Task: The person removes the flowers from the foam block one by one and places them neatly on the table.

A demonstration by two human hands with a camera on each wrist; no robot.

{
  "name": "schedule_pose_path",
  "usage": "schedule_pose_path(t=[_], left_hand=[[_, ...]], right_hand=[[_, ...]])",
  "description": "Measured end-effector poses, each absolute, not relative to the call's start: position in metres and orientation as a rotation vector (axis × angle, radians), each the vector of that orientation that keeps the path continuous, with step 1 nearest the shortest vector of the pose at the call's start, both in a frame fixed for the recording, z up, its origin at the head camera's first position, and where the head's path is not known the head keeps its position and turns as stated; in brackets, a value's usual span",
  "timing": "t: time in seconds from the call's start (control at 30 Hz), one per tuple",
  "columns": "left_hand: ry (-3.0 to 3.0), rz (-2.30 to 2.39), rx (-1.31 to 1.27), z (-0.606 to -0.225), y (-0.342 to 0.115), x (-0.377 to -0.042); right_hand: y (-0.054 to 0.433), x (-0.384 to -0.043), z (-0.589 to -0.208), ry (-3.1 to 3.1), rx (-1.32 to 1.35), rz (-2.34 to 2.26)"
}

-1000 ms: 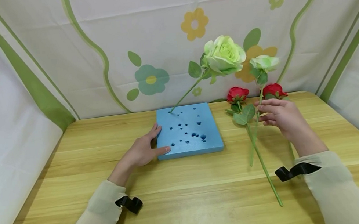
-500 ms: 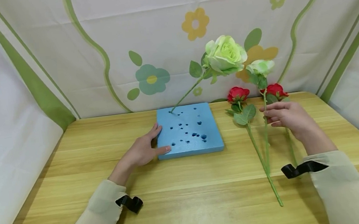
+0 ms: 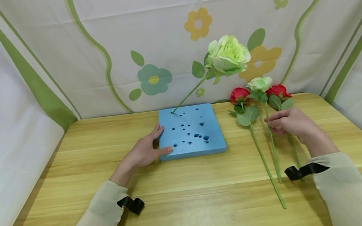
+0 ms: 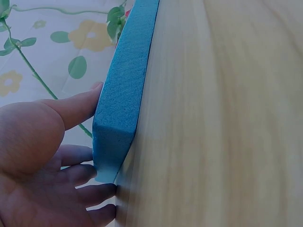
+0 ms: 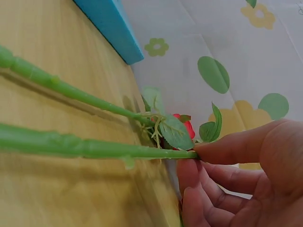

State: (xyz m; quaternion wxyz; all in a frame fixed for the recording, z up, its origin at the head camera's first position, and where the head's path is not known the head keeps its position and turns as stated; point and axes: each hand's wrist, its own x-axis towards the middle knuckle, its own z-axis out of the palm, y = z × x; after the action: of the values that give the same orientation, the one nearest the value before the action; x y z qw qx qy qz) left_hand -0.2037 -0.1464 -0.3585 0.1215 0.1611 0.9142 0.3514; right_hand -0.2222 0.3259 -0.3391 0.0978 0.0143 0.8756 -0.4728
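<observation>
My left hand [image 3: 145, 149] rests against the left edge of a blue foam block [image 3: 190, 151], which has several holes in its top. In the left wrist view its thumb touches the block's top while its fairly straight fingers lie along the side. My right hand [image 3: 291, 124] pinches the stem [image 5: 109, 150] of a pale green rose [image 3: 259, 84] between thumb and fingertips. This rose's head sits between two red roses, the left one [image 3: 239, 95] and the right one [image 3: 278, 90]. A larger green rose [image 3: 229, 55] stands in the block's back-left hole, leaning right.
Both red roses lie on the wooden table [image 3: 192, 208], right of the block, stems pointing toward the front. The left one's stem [image 3: 264, 163] runs close beside the held stem. A floral cloth [image 3: 108, 31] hangs behind the table, and white cloth also borders both sides.
My right hand has moved right and then slightly down with the pale green rose, whose head has dropped to the level of the red roses. The left hand stays on the block.
</observation>
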Motion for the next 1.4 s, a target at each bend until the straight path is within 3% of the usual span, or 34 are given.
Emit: schedule_pose_path(t=[1.4], left_hand=[[2.657, 1.025, 0.442, -0.3588, -0.1459, -0.2046]], right_hand=[[0.3243, -0.2209, -0.3413, 2.733, 0.146, -1.452]])
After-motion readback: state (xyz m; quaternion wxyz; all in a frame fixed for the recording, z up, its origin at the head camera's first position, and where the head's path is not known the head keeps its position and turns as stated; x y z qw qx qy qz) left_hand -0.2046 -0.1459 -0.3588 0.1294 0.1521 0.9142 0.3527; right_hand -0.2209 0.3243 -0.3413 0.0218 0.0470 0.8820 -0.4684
